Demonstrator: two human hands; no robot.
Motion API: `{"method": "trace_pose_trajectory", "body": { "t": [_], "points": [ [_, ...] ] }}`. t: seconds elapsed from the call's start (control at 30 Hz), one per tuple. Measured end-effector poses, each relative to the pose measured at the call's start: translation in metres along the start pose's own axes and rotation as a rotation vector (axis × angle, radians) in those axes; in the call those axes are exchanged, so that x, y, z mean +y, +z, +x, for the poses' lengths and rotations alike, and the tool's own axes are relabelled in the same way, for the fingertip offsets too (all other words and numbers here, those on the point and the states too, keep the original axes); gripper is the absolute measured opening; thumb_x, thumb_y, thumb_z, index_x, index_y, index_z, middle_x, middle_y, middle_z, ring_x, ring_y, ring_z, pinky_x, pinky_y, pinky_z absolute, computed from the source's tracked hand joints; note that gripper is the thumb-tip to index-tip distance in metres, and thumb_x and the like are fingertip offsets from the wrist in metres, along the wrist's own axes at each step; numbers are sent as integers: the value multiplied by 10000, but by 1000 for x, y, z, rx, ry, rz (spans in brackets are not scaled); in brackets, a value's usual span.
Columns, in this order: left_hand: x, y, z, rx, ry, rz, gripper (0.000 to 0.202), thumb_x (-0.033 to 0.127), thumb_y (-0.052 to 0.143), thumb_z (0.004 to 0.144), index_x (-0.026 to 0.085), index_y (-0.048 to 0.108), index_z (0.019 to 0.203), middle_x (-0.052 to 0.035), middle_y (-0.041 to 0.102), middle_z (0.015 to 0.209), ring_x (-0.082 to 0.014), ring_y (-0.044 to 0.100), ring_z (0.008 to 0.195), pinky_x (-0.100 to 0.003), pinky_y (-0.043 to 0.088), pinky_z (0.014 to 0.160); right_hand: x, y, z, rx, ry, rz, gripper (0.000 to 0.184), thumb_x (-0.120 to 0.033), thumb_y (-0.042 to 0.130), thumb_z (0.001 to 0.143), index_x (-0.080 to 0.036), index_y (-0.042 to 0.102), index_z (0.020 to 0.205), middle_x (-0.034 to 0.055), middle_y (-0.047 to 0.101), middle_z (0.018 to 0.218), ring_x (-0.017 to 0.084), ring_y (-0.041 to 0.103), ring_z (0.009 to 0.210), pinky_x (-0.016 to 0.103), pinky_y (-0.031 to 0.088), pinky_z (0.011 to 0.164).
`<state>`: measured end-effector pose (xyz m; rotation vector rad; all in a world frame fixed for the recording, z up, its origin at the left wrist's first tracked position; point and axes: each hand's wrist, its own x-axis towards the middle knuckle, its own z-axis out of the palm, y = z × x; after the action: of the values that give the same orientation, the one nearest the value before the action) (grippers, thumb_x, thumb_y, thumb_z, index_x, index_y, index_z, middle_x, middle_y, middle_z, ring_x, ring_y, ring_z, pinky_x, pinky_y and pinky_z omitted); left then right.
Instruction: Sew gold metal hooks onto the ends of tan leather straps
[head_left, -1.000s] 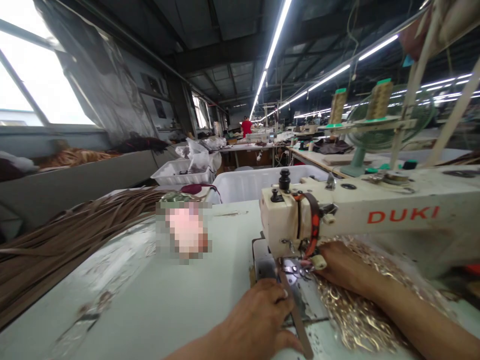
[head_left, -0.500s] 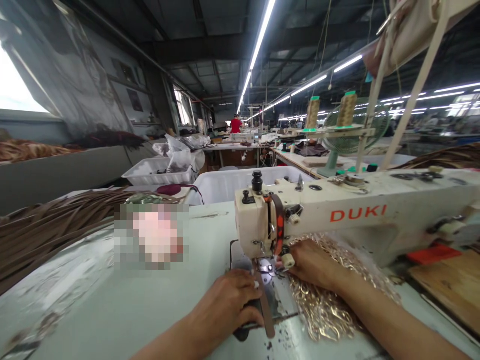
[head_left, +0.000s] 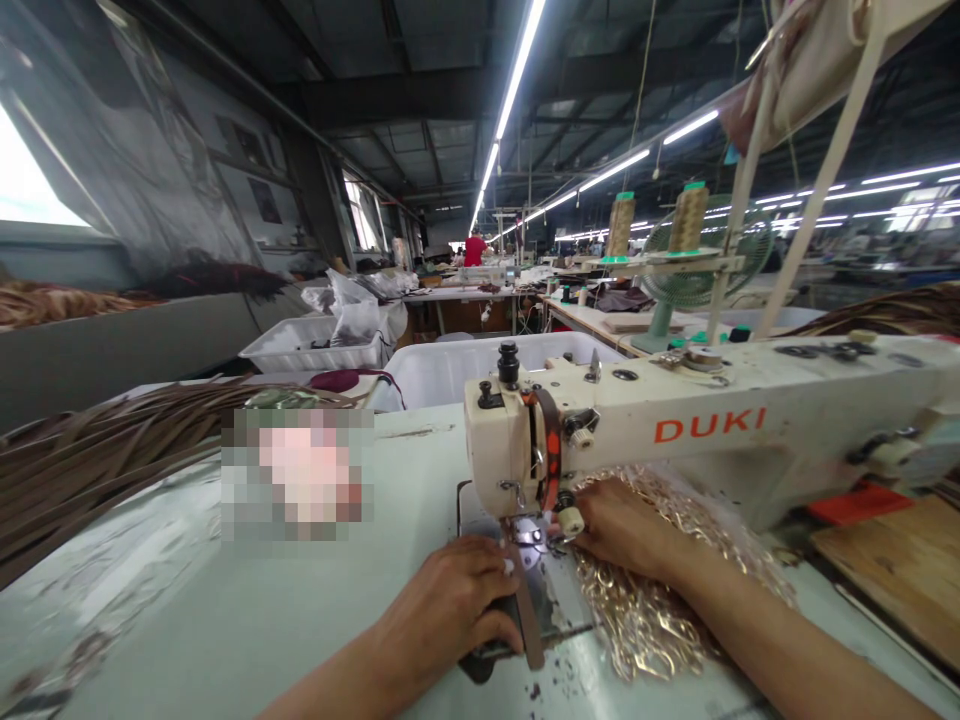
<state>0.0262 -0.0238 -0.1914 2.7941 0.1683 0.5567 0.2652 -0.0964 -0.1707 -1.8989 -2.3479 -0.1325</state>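
Note:
A brown strap (head_left: pixel 531 625) lies lengthwise under the needle area of a white sewing machine (head_left: pixel 600 440) marked DUKI, its near end pointing toward me. My left hand (head_left: pixel 457 595) is closed at the strap's left edge, fingers bent near the presser foot and thumb lower down. On the far side of the lit needle area, my right hand (head_left: pixel 619 525) reaches in with bent fingers. Its fingertips are partly covered by the machine's knob (head_left: pixel 571 520), so what they pinch is unclear. Gold-coloured metal clasps (head_left: pixel 652 630) in clear plastic lie under my right forearm.
Brown straps (head_left: pixel 112 450) are heaped at the left of the pale table (head_left: pixel 315 610). White bins (head_left: pixel 427 365) stand behind it. Thread cones (head_left: pixel 686 220) rise beyond the machine arm. A wooden board (head_left: pixel 900 570) and red piece (head_left: pixel 855 502) lie at right. A person in red (head_left: pixel 474 250) is far off.
The view has shifted slightly to the left. Both hands keep nearly the same place around the needle area, and the strap looks almost unmoved.

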Motion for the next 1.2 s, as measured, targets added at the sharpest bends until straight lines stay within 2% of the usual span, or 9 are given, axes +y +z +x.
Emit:
{"method": "trace_pose_trajectory", "body": {
  "t": [0.33,0.53,0.67,0.87,1.03,1.2],
  "points": [
    [-3,0,2,18,27,-1,460,574,488,841,179,676,981,-65,679,965,-226,597,991,-310,448,924,0,2,-3,7,7,-2,99,-234,545,794,-208,613,727,5,684,738,161,632,684,227,293,558],
    [-1,0,0,20,14,-61,375,497,576,820,171,667,982,-51,679,979,-205,599,996,-300,404,975,3,7,0,-13,22,-8,117,-253,560,800,-201,631,723,14,677,704,170,626,665,232,295,556],
    [0,0,0,23,9,-58,336,447,644,791,167,673,975,-49,680,996,-204,594,1019,-291,392,989,3,7,1,-34,30,-5,151,-289,549,830,-205,666,785,37,694,778,183,634,722,231,337,595],
    [-2,0,1,45,19,-42,355,449,626,805,157,671,1002,-61,679,1022,-206,597,1026,-290,383,1006,3,6,0,-40,33,-2,181,-321,540,845,-211,682,823,51,700,828,190,635,769,230,370,637],
    [-5,1,2,19,9,-46,332,454,562,854,170,668,991,-53,682,999,-202,612,986,-307,382,1004,3,9,1,-16,30,-29,184,-308,535,839,-203,655,747,40,691,750,185,632,701,234,322,578],
    [-14,0,4,53,18,-33,370,498,561,831,174,673,971,-56,680,991,-209,600,1001,-306,407,976,3,9,1,1,7,-26,115,-236,553,800,-203,619,712,14,678,692,160,623,641,235,273,544]
  ]
}}
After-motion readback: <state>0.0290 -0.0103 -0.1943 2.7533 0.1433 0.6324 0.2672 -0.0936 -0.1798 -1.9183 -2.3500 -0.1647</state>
